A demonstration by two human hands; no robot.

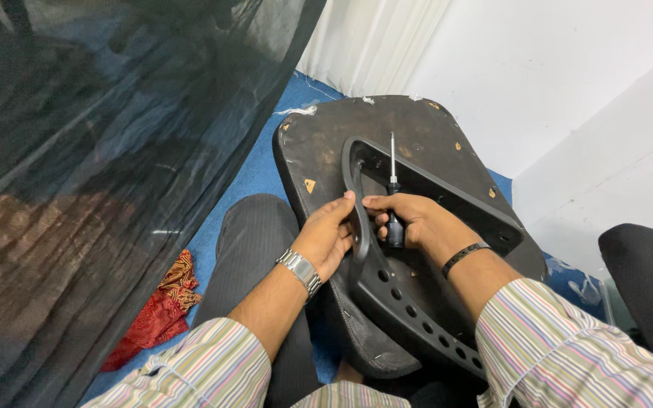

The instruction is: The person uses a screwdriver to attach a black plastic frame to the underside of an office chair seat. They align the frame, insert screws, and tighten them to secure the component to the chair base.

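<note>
Fingers of right hand clamped on screwdriver (shaft pointing away) | left hand gripping armrest just beside | over chair seat

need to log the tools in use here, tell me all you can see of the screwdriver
The screwdriver has a slim bare-metal shaft and a black handle. It stands nearly upright in the picture, tip pointing away from the person, inside the open loop of the black plastic armrest frame lying on the dark seat underside. The right hand is closed around the handle, hiding most of it. The tip's type is too small to tell.
</note>
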